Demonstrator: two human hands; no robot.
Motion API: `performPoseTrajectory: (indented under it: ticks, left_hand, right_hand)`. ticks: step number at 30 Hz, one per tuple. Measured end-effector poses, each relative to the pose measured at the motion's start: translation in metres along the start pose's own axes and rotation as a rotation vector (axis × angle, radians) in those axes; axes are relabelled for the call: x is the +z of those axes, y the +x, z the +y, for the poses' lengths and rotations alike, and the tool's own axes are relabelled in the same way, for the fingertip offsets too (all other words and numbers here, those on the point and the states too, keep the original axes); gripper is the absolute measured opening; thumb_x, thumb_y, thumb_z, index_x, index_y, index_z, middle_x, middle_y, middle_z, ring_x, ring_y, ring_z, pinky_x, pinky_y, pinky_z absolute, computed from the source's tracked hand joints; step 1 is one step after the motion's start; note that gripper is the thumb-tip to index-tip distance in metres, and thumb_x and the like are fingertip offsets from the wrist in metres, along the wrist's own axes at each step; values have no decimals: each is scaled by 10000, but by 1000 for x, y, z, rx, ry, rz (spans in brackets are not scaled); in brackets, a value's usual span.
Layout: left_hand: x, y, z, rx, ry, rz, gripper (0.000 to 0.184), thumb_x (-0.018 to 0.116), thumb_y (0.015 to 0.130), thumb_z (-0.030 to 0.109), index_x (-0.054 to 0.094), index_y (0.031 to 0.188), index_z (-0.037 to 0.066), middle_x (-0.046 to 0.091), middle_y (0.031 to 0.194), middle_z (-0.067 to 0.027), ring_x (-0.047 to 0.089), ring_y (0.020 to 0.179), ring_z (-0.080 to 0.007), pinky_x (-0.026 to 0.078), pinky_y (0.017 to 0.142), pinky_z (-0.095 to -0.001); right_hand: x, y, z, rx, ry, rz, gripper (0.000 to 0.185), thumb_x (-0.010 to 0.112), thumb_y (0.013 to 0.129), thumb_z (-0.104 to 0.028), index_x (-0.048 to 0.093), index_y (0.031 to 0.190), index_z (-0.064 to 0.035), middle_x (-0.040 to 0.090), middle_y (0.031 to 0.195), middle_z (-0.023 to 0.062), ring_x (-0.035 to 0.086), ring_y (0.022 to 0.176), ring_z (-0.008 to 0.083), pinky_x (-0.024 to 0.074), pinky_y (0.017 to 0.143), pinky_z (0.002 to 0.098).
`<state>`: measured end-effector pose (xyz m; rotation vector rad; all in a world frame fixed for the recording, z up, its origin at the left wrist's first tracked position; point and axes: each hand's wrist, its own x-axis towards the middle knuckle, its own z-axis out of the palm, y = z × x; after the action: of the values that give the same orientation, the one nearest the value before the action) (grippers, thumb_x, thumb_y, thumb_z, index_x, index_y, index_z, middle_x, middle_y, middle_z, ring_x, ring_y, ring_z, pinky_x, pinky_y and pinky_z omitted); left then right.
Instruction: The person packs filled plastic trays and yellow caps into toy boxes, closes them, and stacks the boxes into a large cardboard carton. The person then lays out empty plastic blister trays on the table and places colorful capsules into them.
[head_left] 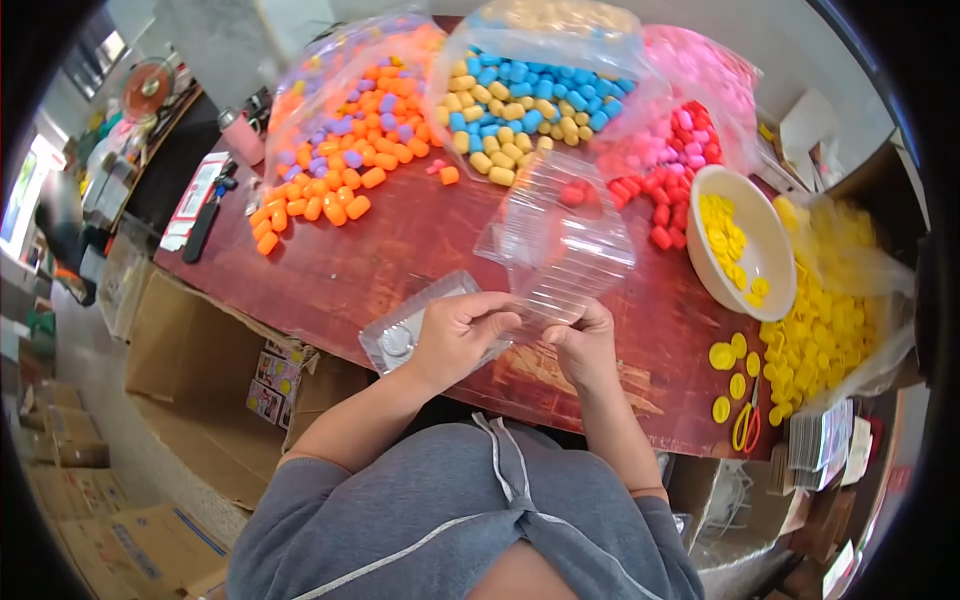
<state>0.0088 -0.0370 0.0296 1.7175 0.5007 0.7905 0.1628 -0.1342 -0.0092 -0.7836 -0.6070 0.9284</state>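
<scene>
Over the near part of the table, a stack of clear plastic clamshell packs (575,245) stands tilted up between my hands. My left hand (455,335) pinches its lower left edge between thumb and fingers. At its lower right edge, my right hand (585,348) grips with the thumb on the near side. Another clear plastic pack (400,338) lies on the table beside and partly behind my left hand. Red pieces show through the stack's clear plastic.
Plastic bags at the back spill orange and purple pieces (335,195), blue and tan pieces (515,105), and red and pink pieces (665,215). To the right are a cream bowl (775,255) with yellow discs, a yellow heap (825,325) and scissors (746,420). A cardboard box (185,360) stands left.
</scene>
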Motion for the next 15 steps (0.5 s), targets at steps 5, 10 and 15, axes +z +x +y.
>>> performPoseTrajectory:
  ticks: [5, 10, 15]
  left_hand:
    - [0, -2, -11, -78, -22, -6, 154, 683, 848, 30, 720, 990, -17, 715, 859, -46, 585, 706, -89, 459, 660, -205]
    - [-64, 18, -17, -200, -333, 296, 163, 629, 917, 96, 662, 1041, -4, 709, 838, -93, 671, 749, -142, 506, 687, -224]
    - [-101, 32, -32, -25, 84, 434, 139, 662, 882, 66, 677, 999, -8, 715, 857, -69, 650, 768, -133, 509, 703, -229]
  right_hand:
    - [-27, -2, 12, -93, 40, -120, 234, 727, 717, 109, 582, 786, -60, 680, 853, 74, 618, 738, 139, 511, 718, 251]
    - [-66, 5, -37, -170, 41, 41, 147, 685, 902, -170, 560, 922, -97, 610, 817, 38, 573, 743, 133, 499, 742, 260]
    - [-112, 18, -54, -111, 96, 225, 166, 636, 943, -238, 554, 970, -96, 582, 801, 18, 534, 726, 96, 479, 667, 232]
